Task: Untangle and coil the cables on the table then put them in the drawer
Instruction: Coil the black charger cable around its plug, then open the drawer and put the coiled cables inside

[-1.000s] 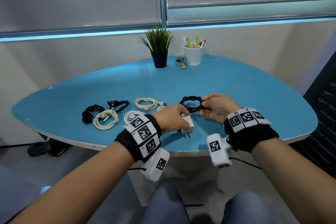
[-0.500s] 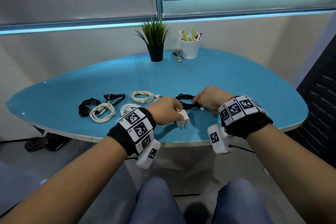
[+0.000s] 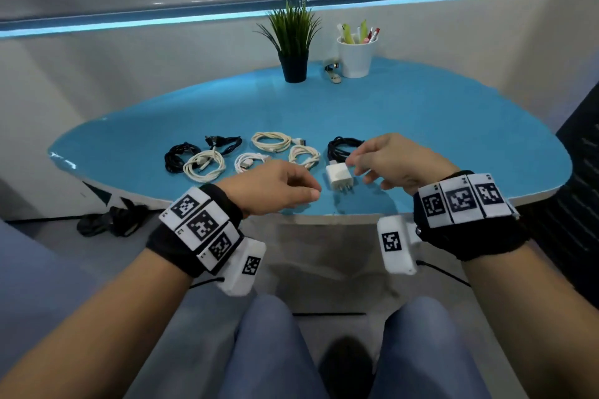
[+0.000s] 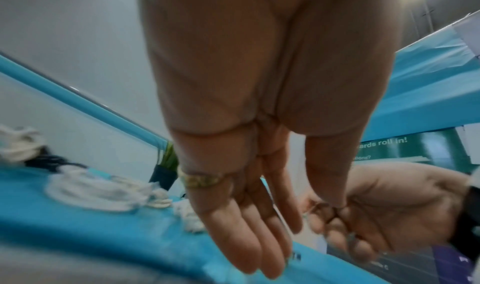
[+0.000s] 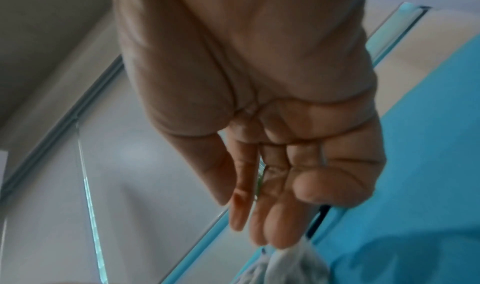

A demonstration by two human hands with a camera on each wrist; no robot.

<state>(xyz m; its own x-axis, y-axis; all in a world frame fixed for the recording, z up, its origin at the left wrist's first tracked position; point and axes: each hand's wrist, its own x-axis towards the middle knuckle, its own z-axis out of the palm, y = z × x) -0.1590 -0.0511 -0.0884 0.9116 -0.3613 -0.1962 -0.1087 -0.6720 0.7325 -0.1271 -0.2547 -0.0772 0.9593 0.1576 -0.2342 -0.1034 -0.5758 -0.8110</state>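
Observation:
Several coiled cables lie in a row on the blue table (image 3: 421,126): two black coils (image 3: 176,157) at the left, white and cream coils (image 3: 204,167) in the middle. A black coil (image 3: 343,147) with a white charger plug (image 3: 338,176) lies at the right end. My right hand (image 3: 359,165) hovers just right of the plug, fingers relaxed and holding nothing; the right wrist view shows its fingers (image 5: 259,216) straight above the plug (image 5: 293,264). My left hand (image 3: 304,191) hangs empty left of the plug, its fingers (image 4: 249,237) extended. No drawer is in view.
A potted plant (image 3: 293,42) and a white pen cup (image 3: 355,57) stand at the table's far edge, with a small object (image 3: 334,73) between them. A dark bag (image 3: 110,220) lies on the floor at the left. My knees are under the near edge.
Both hands have let go of the black coil and white plug, which now lie on the table. The hands have drawn back slightly toward me.

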